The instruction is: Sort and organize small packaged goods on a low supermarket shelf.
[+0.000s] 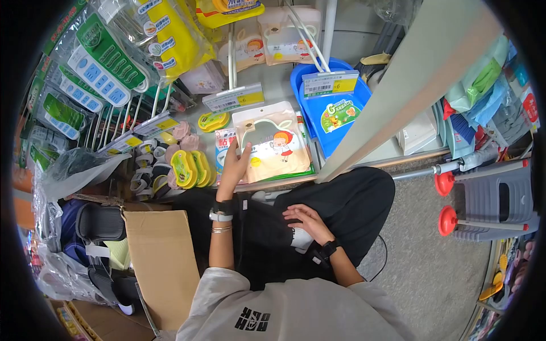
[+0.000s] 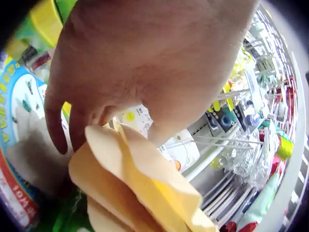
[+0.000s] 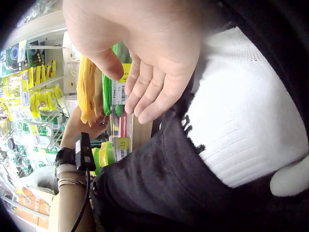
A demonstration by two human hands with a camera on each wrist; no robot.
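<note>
My left hand (image 1: 234, 165) grips the left edge of a stack of cream-coloured flat boards (image 1: 284, 153), printed with a girl in a red hood, at the shelf's front edge. In the left wrist view the boards (image 2: 130, 179) show as several wavy-edged layers, with the fingers and thumb about their edge. Part of the fingers is hidden behind them. Above my lap, my right hand (image 1: 310, 221) hangs with loosely bent fingers and holds nothing. A white sock (image 3: 246, 111) is just beside that hand in the right wrist view.
Blue dustpans (image 1: 333, 125) hang right of the boards, before a slanted beige post (image 1: 392, 85). Yellow-green sponges (image 1: 190, 169) hang at left. A cardboard box flap (image 1: 162, 261) stands beside the left elbow. Grey stools (image 1: 495, 199) and red-cupped plungers (image 1: 447, 220) are at right.
</note>
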